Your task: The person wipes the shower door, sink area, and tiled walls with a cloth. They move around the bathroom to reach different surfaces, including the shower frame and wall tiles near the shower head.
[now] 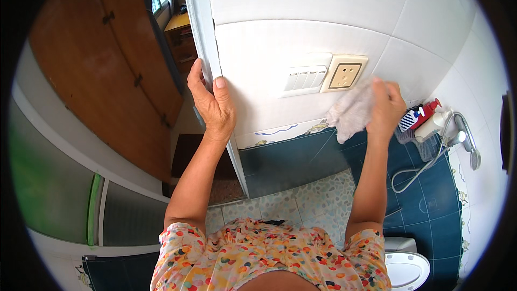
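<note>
My left hand (pixel 214 106) is at the pale door frame (pixel 200 16), its fingers hooked round the edge and the thumb on the near side. In my right hand (pixel 385 112) is a crumpled whitish cloth (pixel 351 113), bunched in the fingers and hanging to the left. The hand is slightly smeared by motion. The cloth is just below a cream wall socket (pixel 346 74) with a dark inner border, overlapping its lower edge in view; whether it touches the socket I cannot tell. A white panel of several switches (pixel 305 80) sits left of the socket.
To the right, pump bottles (pixel 428 113) stand on a corner shelf beside a shower head (pixel 475 159) with a looping hose. A toilet (pixel 406 269) is at the lower right. Beyond the doorway on the left stands a brown wooden wardrobe (pixel 89 59).
</note>
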Demonstrator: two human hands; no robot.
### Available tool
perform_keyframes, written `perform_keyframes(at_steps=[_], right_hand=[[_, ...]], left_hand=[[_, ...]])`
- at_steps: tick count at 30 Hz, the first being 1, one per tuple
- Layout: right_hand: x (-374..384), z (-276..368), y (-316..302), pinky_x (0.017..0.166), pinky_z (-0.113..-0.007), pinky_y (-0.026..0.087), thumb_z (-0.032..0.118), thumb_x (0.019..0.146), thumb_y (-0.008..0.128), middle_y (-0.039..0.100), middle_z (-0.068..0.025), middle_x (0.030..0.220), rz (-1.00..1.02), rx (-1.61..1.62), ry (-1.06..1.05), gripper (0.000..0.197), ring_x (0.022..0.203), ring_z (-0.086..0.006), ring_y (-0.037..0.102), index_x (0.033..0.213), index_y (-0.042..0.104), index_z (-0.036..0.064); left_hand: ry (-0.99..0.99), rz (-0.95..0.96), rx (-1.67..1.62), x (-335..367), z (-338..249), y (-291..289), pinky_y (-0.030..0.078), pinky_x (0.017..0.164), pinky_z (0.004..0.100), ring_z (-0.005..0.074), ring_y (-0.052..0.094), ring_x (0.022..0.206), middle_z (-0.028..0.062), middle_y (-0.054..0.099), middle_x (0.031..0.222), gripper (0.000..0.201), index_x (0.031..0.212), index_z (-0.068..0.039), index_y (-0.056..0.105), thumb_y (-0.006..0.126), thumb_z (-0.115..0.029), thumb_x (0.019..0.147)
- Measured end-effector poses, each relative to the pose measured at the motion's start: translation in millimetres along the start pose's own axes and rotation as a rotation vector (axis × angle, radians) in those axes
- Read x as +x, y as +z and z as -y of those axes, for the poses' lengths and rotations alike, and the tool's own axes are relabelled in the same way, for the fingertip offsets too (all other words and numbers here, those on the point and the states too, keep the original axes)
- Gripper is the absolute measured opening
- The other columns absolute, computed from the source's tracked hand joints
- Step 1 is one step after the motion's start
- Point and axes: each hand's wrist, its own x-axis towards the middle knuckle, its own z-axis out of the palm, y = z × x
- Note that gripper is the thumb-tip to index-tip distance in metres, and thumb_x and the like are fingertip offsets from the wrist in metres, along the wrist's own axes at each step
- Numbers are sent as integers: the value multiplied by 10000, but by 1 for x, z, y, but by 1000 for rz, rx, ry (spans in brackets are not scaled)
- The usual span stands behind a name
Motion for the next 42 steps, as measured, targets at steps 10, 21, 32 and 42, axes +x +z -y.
perform_keyframes(at_steps=[10,21,32,42], right_hand=[[-39,-127,-100,809,-358,468,215,918,420,575,-97,982,52,838,801,240,908,-207,564,1002,540,24],[1,37,14,763,-322,487,244,878,520,564,-48,872,-65,1119,466,226,835,-164,564,991,551,50],[8,-22,64,832,-449,297,351,792,602,370,-132,1141,-224,-372,-548,353,958,-311,338,1036,527,107],[-67,-68,75,898,-516,251,99,753,569,289,-248,1210,-253,-314,-247,432,1037,-408,308,1111,370,-37]], left_hand=[[20,-5,22,0,-2,4,306,935,316,177,390,1075,112,377,1183,540,1269,16,306,373,-401,931],[45,-54,-2,-2,12,2,323,904,317,186,390,1019,124,358,1181,539,1272,38,313,391,-373,932],[20,-36,-30,-3,3,5,344,947,344,226,400,1121,163,331,1262,522,1280,28,248,352,-363,949],[18,-104,-33,-3,0,11,347,933,335,237,421,1094,178,367,1233,524,1243,55,304,404,-357,936]])
